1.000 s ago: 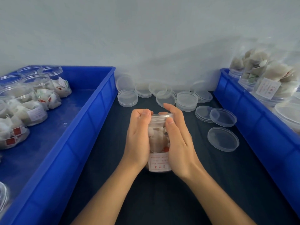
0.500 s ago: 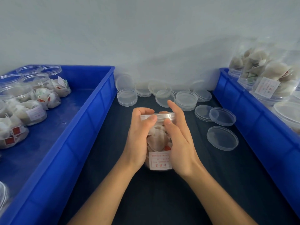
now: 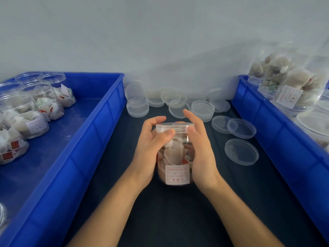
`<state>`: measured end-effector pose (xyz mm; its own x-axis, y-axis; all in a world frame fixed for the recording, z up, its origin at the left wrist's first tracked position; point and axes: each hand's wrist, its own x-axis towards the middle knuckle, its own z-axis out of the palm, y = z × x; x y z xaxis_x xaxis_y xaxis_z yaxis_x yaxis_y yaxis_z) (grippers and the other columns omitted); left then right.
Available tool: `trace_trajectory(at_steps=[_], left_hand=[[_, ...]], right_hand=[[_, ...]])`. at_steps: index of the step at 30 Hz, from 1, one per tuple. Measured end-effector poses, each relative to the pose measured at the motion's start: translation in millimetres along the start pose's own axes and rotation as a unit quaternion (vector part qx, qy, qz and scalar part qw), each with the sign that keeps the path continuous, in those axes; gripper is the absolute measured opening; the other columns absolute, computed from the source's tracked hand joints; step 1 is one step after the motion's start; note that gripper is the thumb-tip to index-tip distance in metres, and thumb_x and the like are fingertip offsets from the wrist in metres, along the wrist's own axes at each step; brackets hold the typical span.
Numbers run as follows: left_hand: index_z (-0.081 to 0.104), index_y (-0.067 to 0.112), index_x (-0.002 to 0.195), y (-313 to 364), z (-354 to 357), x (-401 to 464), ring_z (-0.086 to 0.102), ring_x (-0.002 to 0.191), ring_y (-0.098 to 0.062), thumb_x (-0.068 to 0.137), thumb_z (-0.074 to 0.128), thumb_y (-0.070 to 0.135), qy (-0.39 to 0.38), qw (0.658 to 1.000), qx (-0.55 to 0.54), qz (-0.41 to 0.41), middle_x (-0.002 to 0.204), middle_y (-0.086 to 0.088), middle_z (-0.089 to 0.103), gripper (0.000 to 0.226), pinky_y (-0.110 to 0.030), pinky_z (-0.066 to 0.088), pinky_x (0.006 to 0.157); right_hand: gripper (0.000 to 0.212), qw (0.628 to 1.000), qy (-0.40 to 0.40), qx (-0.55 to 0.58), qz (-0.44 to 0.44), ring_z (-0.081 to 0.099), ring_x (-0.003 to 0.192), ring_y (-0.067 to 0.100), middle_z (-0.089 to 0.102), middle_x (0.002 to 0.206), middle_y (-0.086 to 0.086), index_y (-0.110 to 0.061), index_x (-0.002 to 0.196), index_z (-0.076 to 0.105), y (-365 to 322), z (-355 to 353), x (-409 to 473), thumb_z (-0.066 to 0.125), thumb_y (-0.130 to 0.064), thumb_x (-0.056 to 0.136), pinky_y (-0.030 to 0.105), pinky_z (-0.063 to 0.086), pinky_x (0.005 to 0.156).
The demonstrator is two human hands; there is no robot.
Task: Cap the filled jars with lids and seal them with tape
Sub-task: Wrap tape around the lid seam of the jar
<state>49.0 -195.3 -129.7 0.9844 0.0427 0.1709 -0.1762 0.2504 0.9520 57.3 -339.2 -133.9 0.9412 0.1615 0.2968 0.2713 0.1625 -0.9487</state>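
A clear plastic jar [image 3: 175, 154] filled with pale tea-bag-like sachets is held upright at the middle of the dark counter [image 3: 178, 211], between two blue bins. A clear lid [image 3: 174, 126] is seated on its mouth, and a white label [image 3: 177, 174] with red print is seen low on its near side.

The jar is gripped on its left side by the left hand [image 3: 148, 152]: the thumb is laid across the neck just under the lid, and the fingers are curled round the far side of the rim. The grip of the right hand [image 3: 200, 148] is closed round the right side of the jar, with the thumb pressed at the lid's edge and the fingers arched over the far rim. Whether the jar's base is resting on the counter cannot be told.

Loose clear lids [image 3: 178, 106] are scattered and stacked along the far edge of the counter by the wall. More are placed to the right of the jar, with one single lid [image 3: 241, 152] lying flat nearest the right bin.

In the left blue bin [image 3: 58, 157], open filled jars [image 3: 23, 114] are grouped at its far left part. In the right blue bin [image 3: 284, 139], filled jars [image 3: 292, 86] are stacked along its far side, some lying on their sides with labels facing out.
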Motion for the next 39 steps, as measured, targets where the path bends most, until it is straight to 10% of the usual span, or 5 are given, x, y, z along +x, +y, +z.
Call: trace_trajectory(at_steps=[5,17,23,39], left_hand=[[0.054,0.017,0.143,0.3,0.1,-1.7,0.075,0.107,-0.023,0.081,0.074,0.048,-0.008,0.997,-0.069,-0.030,0.116,-0.006,0.077,0.073,-0.034,0.061,0.089],[0.061,0.015,0.144,-2.2,5.8,-3.7,0.069,0.124,-0.036,0.096,0.063,0.037,0.004,0.999,-0.053,-0.006,0.132,-0.019,0.071,0.053,-0.048,0.055,0.108],[0.062,0.015,0.145,-2.3,4.2,-2.3,0.069,0.125,-0.032,0.098,0.057,0.031,0.003,0.997,-0.076,-0.012,0.134,-0.018,0.071,0.050,-0.046,0.055,0.110],[0.061,0.023,0.149,-3.7,1.5,-1.2,0.065,0.134,-0.028,0.102,0.051,0.029,-0.025,0.997,-0.073,-0.025,0.142,-0.012,0.069,0.049,-0.045,0.050,0.113]], right_hand=[[0.051,1.000,-0.002,0.022,0.017,0.074,0.110,0.014,0.076,0.115,-0.010,-0.036,0.150,0.045,-1.5,0.0,2.8,0.054,-0.039,0.099,0.019,0.056,0.086],[0.052,1.000,0.012,0.006,0.010,0.068,0.123,0.020,0.071,0.132,-0.002,-0.040,0.152,0.046,2.4,-6.4,2.7,0.042,-0.043,0.100,0.040,0.053,0.104],[0.054,1.000,0.019,0.003,-0.001,0.069,0.120,0.014,0.072,0.127,-0.006,-0.030,0.154,0.046,4.2,-9.3,4.4,0.042,-0.038,0.101,0.025,0.054,0.100],[0.057,1.000,0.023,0.012,0.011,0.063,0.128,0.030,0.065,0.140,0.009,-0.030,0.153,0.047,5.0,-11.5,3.5,0.039,-0.034,0.097,0.058,0.046,0.114]])
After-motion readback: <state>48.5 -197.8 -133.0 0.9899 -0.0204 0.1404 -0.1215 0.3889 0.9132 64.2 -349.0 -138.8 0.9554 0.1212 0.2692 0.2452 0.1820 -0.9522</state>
